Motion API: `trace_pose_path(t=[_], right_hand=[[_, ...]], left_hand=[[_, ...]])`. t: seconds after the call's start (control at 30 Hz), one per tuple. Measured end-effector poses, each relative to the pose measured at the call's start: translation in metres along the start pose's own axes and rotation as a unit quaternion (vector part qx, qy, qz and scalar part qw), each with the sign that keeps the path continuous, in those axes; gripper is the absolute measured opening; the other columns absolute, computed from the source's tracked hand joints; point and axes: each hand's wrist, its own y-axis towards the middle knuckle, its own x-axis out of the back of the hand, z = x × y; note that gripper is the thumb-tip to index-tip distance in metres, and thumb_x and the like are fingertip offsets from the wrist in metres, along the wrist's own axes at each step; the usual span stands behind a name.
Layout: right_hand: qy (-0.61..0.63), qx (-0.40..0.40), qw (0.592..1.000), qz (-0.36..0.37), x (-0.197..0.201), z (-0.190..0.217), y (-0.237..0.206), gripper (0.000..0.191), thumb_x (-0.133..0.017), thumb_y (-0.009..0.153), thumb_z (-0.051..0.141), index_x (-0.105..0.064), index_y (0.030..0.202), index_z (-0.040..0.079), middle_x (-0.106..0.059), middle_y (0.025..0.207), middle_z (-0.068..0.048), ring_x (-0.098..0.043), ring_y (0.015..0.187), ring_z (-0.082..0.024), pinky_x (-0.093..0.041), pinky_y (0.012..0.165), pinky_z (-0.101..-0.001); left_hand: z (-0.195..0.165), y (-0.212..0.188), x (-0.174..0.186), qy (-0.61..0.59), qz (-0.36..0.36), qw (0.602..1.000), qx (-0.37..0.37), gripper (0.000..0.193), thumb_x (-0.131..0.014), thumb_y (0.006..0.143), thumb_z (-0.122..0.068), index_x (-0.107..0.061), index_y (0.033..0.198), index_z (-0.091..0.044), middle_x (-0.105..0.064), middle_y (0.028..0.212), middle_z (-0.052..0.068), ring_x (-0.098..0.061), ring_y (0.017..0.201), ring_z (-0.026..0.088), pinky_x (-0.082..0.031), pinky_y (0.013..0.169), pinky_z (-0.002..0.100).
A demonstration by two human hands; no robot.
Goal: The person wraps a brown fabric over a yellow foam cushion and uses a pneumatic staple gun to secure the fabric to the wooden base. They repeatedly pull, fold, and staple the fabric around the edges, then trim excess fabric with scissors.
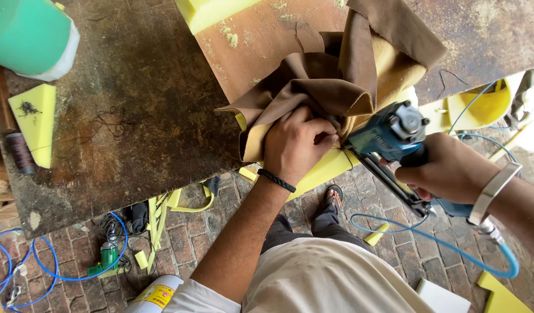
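Note:
My left hand (296, 142) presses a fold of brown fabric (342, 75) down over yellow foam (328, 168) at the near edge of a worn wooden table (133, 116). A black band sits on that wrist. My right hand (447, 171) grips a blue pneumatic staple gun (389, 136), its nose against the fabric just right of my left fingers. A blue air hose (429, 237) runs from the gun down past my body. A metal bangle circles my right wrist.
A green foam roll (29, 35) stands at the table's far left, with a yellow foam wedge (35, 119) and a thread spool (20, 153) below it. On the brick floor lie a green power drill (107, 258), blue hose loops (46, 272) and yellow foam scraps (162, 211).

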Motion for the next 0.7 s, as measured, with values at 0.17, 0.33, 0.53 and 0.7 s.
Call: trace_pose_path(t=[0.17,0.33,0.53,0.7], right_hand=[[0.001,-0.034,0.997,0.065,0.016,-0.004,0.022,0.015,-0.077,0.083,0.013,-0.073,0.081,-0.001,-0.069,0.062,-0.012,-0.069,0.050,-0.023,-0.058,0.055,-0.0377],[0.125,-0.030,0.983,0.127,0.042,-0.011,0.050,0.018,-0.077,0.080,0.002,-0.063,0.083,-0.009,-0.060,0.058,-0.015,-0.060,0.047,-0.028,-0.057,0.044,-0.0477],[-0.115,-0.059,0.985,0.116,0.045,0.020,0.040,0.010,-0.074,0.085,0.010,-0.071,0.081,0.002,-0.066,0.053,-0.014,-0.066,0.041,-0.023,-0.056,0.048,-0.0362],[-0.183,-0.068,0.978,0.070,0.034,0.050,0.015,0.026,-0.076,0.088,0.025,-0.070,0.082,0.001,-0.069,0.057,-0.009,-0.070,0.048,-0.020,-0.061,0.053,-0.0337]], left_hand=[[0.005,0.000,0.000,-0.009,0.000,1.000,-0.011,0.013,-0.084,0.078,-0.028,-0.078,0.088,-0.022,-0.064,0.090,0.007,-0.068,0.081,0.028,-0.055,0.067,0.042],[0.008,0.001,-0.002,-0.014,-0.002,1.000,0.004,0.012,-0.084,0.078,-0.029,-0.078,0.086,-0.024,-0.064,0.088,0.004,-0.070,0.079,0.025,-0.055,0.066,0.041],[0.013,0.001,-0.003,-0.015,0.003,1.000,-0.010,0.014,-0.084,0.079,-0.031,-0.076,0.085,-0.022,-0.067,0.093,0.002,-0.070,0.081,0.024,-0.055,0.066,0.040],[0.012,0.001,-0.002,-0.009,-0.003,1.000,-0.013,0.015,-0.083,0.079,-0.031,-0.077,0.090,-0.023,-0.066,0.092,0.003,-0.070,0.084,0.024,-0.056,0.068,0.041]])
